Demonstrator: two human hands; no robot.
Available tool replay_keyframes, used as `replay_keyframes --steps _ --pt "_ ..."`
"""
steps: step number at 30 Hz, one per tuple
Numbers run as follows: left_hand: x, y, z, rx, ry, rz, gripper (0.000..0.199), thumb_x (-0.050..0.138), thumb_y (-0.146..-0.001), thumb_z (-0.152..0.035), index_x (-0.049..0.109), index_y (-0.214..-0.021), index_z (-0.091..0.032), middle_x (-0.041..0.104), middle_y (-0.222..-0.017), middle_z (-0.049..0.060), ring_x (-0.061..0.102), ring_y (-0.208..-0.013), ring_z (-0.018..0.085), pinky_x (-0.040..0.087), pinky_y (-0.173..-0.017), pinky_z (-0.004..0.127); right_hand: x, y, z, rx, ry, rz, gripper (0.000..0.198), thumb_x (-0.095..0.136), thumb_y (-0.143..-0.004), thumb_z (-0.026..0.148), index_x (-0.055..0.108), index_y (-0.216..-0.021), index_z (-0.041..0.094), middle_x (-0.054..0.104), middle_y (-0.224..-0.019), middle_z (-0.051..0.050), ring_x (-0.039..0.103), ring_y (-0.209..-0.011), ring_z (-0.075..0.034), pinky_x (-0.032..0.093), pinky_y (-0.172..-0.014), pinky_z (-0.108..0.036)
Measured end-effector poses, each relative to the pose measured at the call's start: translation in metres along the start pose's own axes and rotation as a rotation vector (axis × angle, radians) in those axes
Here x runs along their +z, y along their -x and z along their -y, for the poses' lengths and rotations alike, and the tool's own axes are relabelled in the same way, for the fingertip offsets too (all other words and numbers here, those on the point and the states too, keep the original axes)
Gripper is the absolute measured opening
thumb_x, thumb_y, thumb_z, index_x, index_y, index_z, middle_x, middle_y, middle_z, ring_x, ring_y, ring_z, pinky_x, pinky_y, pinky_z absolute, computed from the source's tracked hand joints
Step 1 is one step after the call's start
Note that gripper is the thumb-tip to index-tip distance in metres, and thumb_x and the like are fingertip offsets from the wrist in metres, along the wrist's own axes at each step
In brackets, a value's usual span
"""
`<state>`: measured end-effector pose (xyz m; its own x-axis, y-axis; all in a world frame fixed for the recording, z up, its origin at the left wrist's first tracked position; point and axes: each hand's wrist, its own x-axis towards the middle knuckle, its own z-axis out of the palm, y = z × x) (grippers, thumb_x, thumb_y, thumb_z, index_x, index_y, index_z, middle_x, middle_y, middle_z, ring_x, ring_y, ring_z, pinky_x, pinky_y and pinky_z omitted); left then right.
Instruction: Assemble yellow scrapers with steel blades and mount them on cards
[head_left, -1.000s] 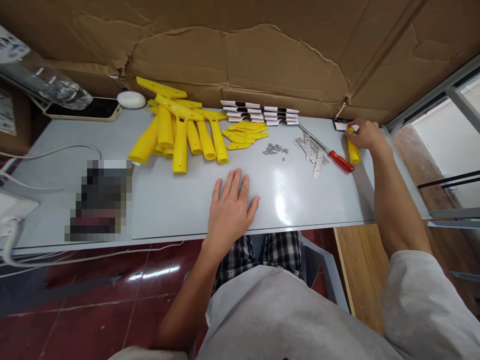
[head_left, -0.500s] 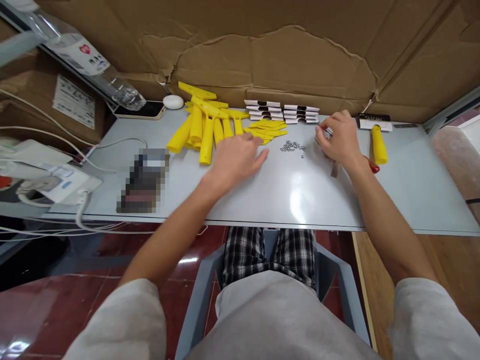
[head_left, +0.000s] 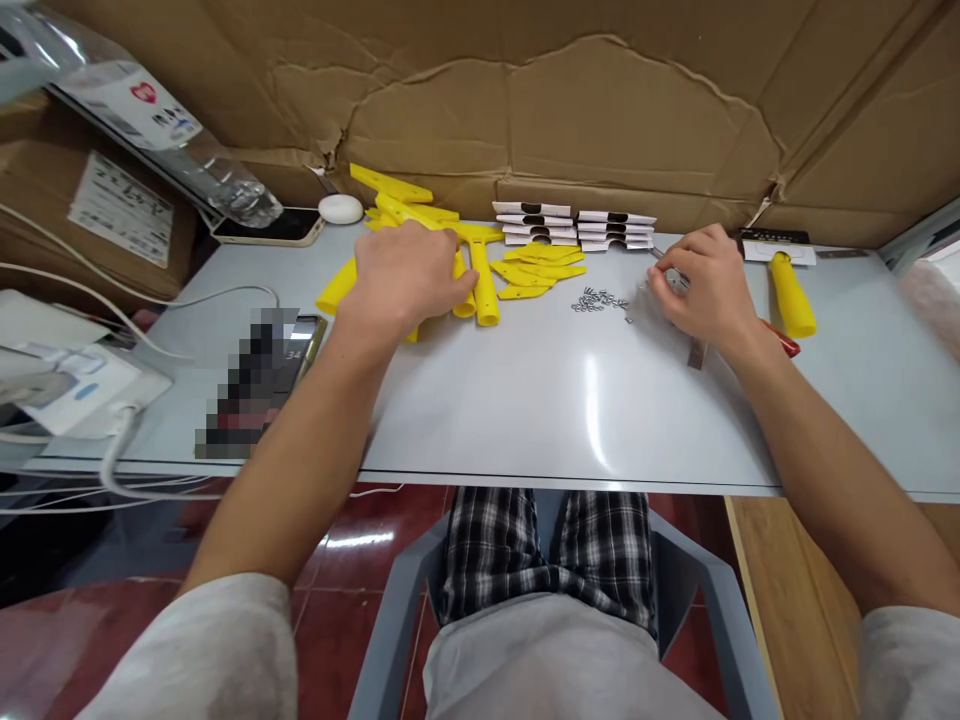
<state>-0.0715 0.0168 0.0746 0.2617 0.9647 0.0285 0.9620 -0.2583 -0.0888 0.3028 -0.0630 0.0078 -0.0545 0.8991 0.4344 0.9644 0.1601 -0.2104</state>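
Head view: we are seeing the big cardboard sheet [head_left: 652,110] standing behind the grey table [head_left: 525,410], which is carrying everything in reach. The heap of yellow T-shaped handles [head_left: 487,285] is lying toward the left at the back, and our left hand [head_left: 409,275] is now covering a good part of it. Half a second ago that hand was hanging farther right, partly hiding the yellow flat pieces; now it is reaching over the heap and leaving those pieces uncovered. Its fingers are bending downward, loosely spread, and we cannot tell whether they are gripping a handle.

Our right hand [head_left: 705,285] is staying where it was half a second ago, over the metal strips; a second ago it was touching the lone yellow handle [head_left: 792,295] at the far right. Its thumb and fingers are nearly meeting, with something silvery showing at their tips, but we cannot tell whether they are holding it. That lone handle is lying with its head at the black-and-white piece [head_left: 780,246].

White strips [head_left: 534,225] are sitting in two stacks by the cardboard. The red-handled screwdriver [head_left: 784,340] is mostly hiding beneath the right hand and forearm, and one metal strip [head_left: 697,353] is poking out nearby. In front of the stacks, the yellow flat pieces [head_left: 544,268] are lying overlapped; beside them the small screws [head_left: 598,300] are resting in a loose pile.
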Motion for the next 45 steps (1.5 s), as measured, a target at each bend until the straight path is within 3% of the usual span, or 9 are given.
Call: replay_keyframes --steps 4,10,17,22,27,30,37,41,45 --pt "0.015 -0.013 0.003 -0.011 0.043 0.004 0.065 0.067 -0.097 -0.058 0.078 -0.149 -0.02 0.081 -0.135 0.02 0.073 -0.133 0.045 0.059 -0.11 0.059 -0.002 0.003 -0.002 0.006 -0.005 -0.036 0.035 0.056 -0.108 0.044 0.078 -0.106 0.017 0.073 -0.115 -0.016 0.058 -0.124 -0.029 0.049 -0.114 -0.052" --pt "0.026 -0.018 0.006 0.004 0.117 -0.025 0.059 0.072 -0.092 -0.054 0.081 -0.143 -0.025 0.082 -0.133 0.02 0.074 -0.13 0.047 0.059 -0.108 0.059 -0.002 0.005 0.0 0.007 -0.017 -0.064 0.04 0.052 -0.108 0.048 0.079 -0.104 0.018 0.073 -0.112 -0.015 0.062 -0.121 -0.03 0.053 -0.113 -0.054" --pt "0.009 -0.012 0.008 0.002 0.121 -0.043 0.055 0.067 -0.093 -0.049 0.081 -0.14 -0.022 0.081 -0.139 0.021 0.071 -0.136 0.048 0.059 -0.11 0.06 -0.004 0.005 0.003 0.005 -0.036 -0.045 0.038 0.054 -0.106 0.046 0.079 -0.103 0.018 0.073 -0.111 -0.016 0.063 -0.121 -0.031 0.053 -0.111 -0.053" --pt "-0.009 -0.011 0.021 0.004 0.185 0.002 0.044 0.068 -0.096 -0.055 0.084 -0.124 -0.026 0.084 -0.115 0.011 0.071 -0.12 0.036 0.059 -0.105 0.048 0.0 0.007 0.013 -0.023 -0.073 0.004 0.036 0.053 -0.107 0.044 0.079 -0.102 0.019 0.075 -0.111 -0.013 0.064 -0.113 -0.027 0.051 -0.11 -0.048" --pt "-0.018 -0.001 0.027 -0.054 0.131 -0.041 0.071 0.062 -0.096 -0.079 0.081 -0.135 -0.023 0.082 -0.118 0.015 0.064 -0.122 0.04 0.057 -0.109 0.059 0.0 0.01 0.026 -0.04 -0.079 0.043 0.034 0.054 -0.108 0.041 0.079 -0.103 0.018 0.076 -0.111 -0.013 0.063 -0.115 -0.026 0.047 -0.111 -0.044" --pt "-0.013 0.001 0.023 -0.068 0.048 -0.069 0.074 0.056 -0.096 -0.082 0.082 -0.136 -0.026 0.079 -0.128 0.017 0.065 -0.126 0.045 0.057 -0.105 0.064 -0.004 0.011 0.03 -0.03 -0.075 0.076 0.033 0.054 -0.108 0.039 0.08 -0.103 0.018 0.076 -0.111 -0.013 0.064 -0.114 -0.025 0.046 -0.107 -0.042" --pt "0.006 -0.007 0.007 -0.009 -0.021 0.033 0.058 0.059 -0.097 -0.076 0.088 -0.116 -0.03 0.085 -0.127 0.014 0.073 -0.124 0.042 0.055 -0.095 0.052 -0.009 0.012 0.027 -0.032 -0.104 0.09 0.034 0.054 -0.107 0.04 0.081 -0.105 0.019 0.076 -0.109 -0.012 0.064 -0.112 -0.025 0.045 -0.102 -0.04" --pt "0.011 -0.007 -0.008 0.018 -0.033 0.03 0.073 0.039 -0.11 -0.074 0.089 -0.117 -0.021 0.084 -0.127 0.02 0.075 -0.123 0.043 0.057 -0.094 0.05 -0.008 0.014 0.025 -0.043 -0.13 0.059 0.034 0.055 -0.106 0.041 0.082 -0.108 0.02 0.078 -0.112 -0.011 0.064 -0.112 -0.025 0.046 -0.104 -0.042" --pt "0.013 -0.008 -0.019 0.014 -0.043 0.093 0.074 0.044 -0.106 -0.078 0.086 -0.112 -0.017 0.084 -0.119 0.026 0.077 -0.12 0.047 0.058 -0.093 0.051 -0.007 0.015 0.022 -0.066 -0.154 0.025 0.035 0.056 -0.106 0.042 0.082 -0.106 0.019 0.078 -0.11 -0.012 0.065 -0.11 -0.026 0.047 -0.104 -0.044"
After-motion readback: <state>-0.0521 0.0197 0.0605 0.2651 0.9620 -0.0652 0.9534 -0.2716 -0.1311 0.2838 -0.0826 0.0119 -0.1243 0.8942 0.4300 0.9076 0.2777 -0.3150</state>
